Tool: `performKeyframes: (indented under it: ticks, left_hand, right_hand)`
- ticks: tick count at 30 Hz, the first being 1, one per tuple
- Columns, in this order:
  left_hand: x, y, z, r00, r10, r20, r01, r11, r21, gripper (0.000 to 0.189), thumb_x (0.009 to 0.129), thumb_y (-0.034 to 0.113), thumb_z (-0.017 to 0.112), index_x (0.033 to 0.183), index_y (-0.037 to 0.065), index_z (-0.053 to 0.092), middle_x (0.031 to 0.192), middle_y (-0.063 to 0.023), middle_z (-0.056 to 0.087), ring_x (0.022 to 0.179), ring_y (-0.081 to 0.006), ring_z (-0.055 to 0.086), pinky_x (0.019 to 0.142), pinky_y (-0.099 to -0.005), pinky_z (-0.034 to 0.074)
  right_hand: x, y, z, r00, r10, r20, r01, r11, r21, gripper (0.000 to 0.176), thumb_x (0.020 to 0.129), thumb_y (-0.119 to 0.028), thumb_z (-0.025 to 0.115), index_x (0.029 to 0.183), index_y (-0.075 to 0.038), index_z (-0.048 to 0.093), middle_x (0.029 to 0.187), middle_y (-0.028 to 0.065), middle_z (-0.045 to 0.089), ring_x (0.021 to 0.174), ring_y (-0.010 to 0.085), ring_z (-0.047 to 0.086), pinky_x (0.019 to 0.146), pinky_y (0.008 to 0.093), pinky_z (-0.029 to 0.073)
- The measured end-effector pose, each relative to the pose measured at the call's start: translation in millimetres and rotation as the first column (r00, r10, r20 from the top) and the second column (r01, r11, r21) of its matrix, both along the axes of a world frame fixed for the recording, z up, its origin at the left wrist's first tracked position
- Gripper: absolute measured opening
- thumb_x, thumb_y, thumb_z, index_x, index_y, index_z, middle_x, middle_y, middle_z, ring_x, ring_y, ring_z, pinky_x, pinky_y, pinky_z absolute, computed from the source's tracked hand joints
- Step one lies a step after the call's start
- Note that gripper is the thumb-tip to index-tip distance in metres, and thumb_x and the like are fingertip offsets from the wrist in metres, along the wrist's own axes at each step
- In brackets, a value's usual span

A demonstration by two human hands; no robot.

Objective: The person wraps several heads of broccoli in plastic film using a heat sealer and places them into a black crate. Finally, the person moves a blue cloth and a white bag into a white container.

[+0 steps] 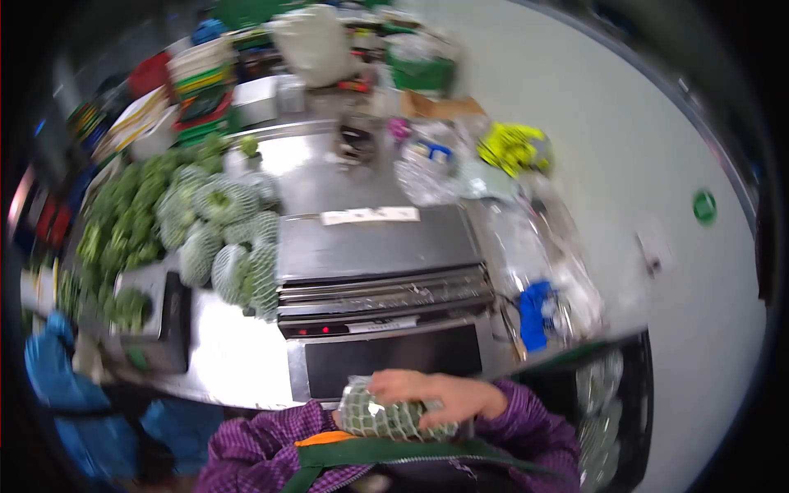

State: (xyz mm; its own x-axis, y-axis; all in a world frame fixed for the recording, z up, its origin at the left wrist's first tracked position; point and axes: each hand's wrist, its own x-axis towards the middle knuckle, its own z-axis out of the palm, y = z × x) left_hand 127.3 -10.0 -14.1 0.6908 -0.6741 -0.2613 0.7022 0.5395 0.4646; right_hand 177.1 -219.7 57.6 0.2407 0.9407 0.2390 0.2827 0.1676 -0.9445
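Close to my body is a clear plastic package of broccoli in white foam netting. My right hand lies across its top, with the fingers bent over the far side and the thumb on the near side. At the package's left end, my left hand is almost wholly hidden; its fingers do not show. Just beyond stands a metal sealing machine with a dark front plate and red lights. Left of the machine, several net-wrapped broccoli heads are piled on the metal table.
Bare broccoli heads heap up at the far left, beside a scale carrying one head. Plastic bags, a blue item and a yellow vest lie along the right. A black crate holds wrapped packages. A person in blue gloves is at left.
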Motion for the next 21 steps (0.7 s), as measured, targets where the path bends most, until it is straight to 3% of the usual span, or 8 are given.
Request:
performKeyframes:
  ticks: [2,7,11,15,17,18,20,21]
  left_hand:
    - [6.4,10.2,-6.7,1.000,0.030,-0.008,-0.030,0.999,0.012,0.057,0.098,0.049,0.034,0.121,0.000,0.051,0.125,-0.0092,0.054,0.121,-0.0248,0.047,0.101,-0.0391,0.042]
    - [20.6,17.1,-23.7,0.999,0.022,-0.045,-0.025,0.997,-0.069,0.057,0.098,0.049,0.034,0.120,0.000,0.051,0.127,-0.0091,0.052,0.120,-0.0250,0.048,0.101,-0.0391,0.042]
    - [20.7,5.6,-35.0,0.992,-0.049,-0.119,0.031,0.988,-0.150,0.056,0.098,0.049,0.034,0.120,0.000,0.051,0.129,-0.0091,0.050,0.119,-0.0251,0.049,0.101,-0.0391,0.042]
    - [4.5,5.5,-25.6,0.996,-0.048,-0.079,0.038,0.992,-0.123,0.056,0.098,0.049,0.034,0.120,0.000,0.050,0.131,-0.0091,0.048,0.119,-0.0252,0.049,0.101,-0.0392,0.042]
    - [-17.0,2.8,-4.3,0.989,-0.007,0.150,-0.014,0.990,0.143,0.062,0.095,0.054,0.037,0.128,0.002,0.042,0.132,-0.0113,0.045,0.121,-0.0264,0.046,0.102,-0.0414,0.041]
    - [-26.4,-2.3,-5.3,0.987,-0.027,0.159,0.004,0.989,0.146,0.062,0.095,0.054,0.037,0.128,0.002,0.042,0.132,-0.0113,0.045,0.121,-0.0264,0.046,0.102,-0.0414,0.041]
    - [-41.1,-14.1,-11.8,0.837,-0.099,0.539,-0.046,0.967,0.249,0.059,0.097,0.049,0.036,0.132,0.001,0.039,0.131,-0.0138,0.048,0.121,-0.0266,0.048,0.102,-0.0439,0.040]
    - [-37.5,-17.0,-18.6,0.814,-0.212,0.541,-0.015,0.923,0.384,0.057,0.097,0.046,0.036,0.134,0.003,0.035,0.128,-0.0140,0.050,0.115,-0.0267,0.053,0.100,-0.0430,0.043]
  right_hand:
    - [-17.9,-15.3,-30.0,0.975,-0.199,-0.098,0.187,0.975,-0.118,0.069,0.091,-0.032,0.056,0.144,-0.001,0.025,0.148,0.0194,0.028,0.139,0.0306,0.023,0.113,0.0384,0.019]
    - [-58.7,4.4,-30.6,0.851,-0.483,-0.206,0.478,0.875,-0.076,0.053,0.093,-0.024,0.053,0.138,0.000,0.039,0.136,0.0181,0.046,0.124,0.0272,0.045,0.105,0.0339,0.034]
    - [-105.6,4.5,-53.9,0.620,-0.576,-0.532,0.601,0.785,-0.149,0.053,0.097,-0.030,0.043,0.139,0.001,0.038,0.136,0.0177,0.047,0.123,0.0232,0.047,0.103,0.0309,0.036]
    - [-139.3,-0.6,-69.8,0.432,-0.688,-0.583,0.778,0.611,-0.145,0.052,0.099,-0.032,0.038,0.135,0.005,0.041,0.132,0.0163,0.051,0.121,0.0213,0.049,0.101,0.0305,0.038]
    - [-155.7,-7.5,-76.3,0.324,-0.683,-0.655,0.815,0.553,-0.174,0.051,0.100,-0.032,0.037,0.134,0.005,0.042,0.131,0.0160,0.052,0.120,0.0208,0.049,0.101,0.0304,0.038]
    - [-162.6,-13.0,-74.8,0.227,-0.661,-0.716,0.832,0.514,-0.211,0.051,0.101,-0.033,0.036,0.133,0.005,0.044,0.130,0.0157,0.053,0.120,0.0204,0.049,0.101,0.0303,0.038]
    - [-183.6,-28.2,-67.8,0.184,-0.676,-0.713,0.844,0.480,-0.238,0.058,0.095,-0.040,0.049,0.131,0.005,0.046,0.128,0.0167,0.053,0.118,0.0222,0.050,0.098,0.0326,0.040]
    - [-198.0,-38.0,-47.1,0.274,-0.887,-0.372,0.884,0.385,-0.266,0.065,0.087,-0.040,0.058,0.133,0.002,0.043,0.131,0.0177,0.049,0.120,0.0258,0.048,0.098,0.0356,0.040]
